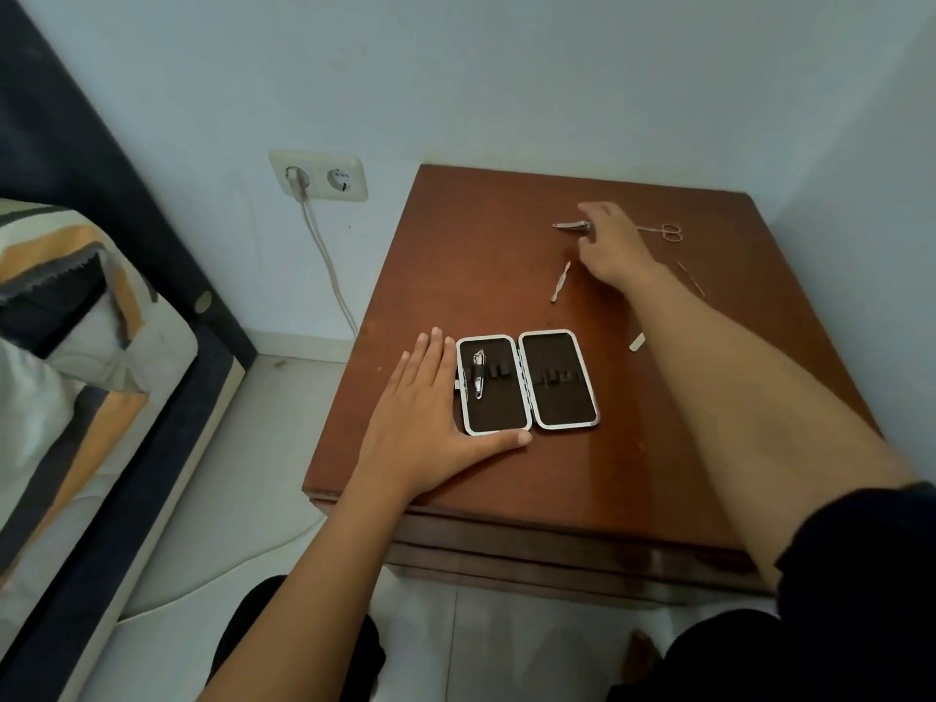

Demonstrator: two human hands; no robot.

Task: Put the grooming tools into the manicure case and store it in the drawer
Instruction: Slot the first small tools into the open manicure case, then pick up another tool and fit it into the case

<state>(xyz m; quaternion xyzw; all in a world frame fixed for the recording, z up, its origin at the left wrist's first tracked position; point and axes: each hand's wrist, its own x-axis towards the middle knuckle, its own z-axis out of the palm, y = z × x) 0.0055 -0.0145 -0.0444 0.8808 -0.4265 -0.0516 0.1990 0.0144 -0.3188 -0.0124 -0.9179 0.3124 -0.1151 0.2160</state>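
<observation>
Closest to us, the left hand point(435, 423) lies flat and open on the brown table point(633, 473), pressed against the left edge of the open manicure case point(527, 382), which already has one small clipper point(478, 374) tucked in its left half. Far across the table, the right hand point(610, 245) reaches over a silver nail clipper point(570, 226), fingertips touching one end; whether they have pinched it yet is hard to tell. I think it should pinch the clipper by both sides, lift it straight up, and keep the case held steady.
</observation>
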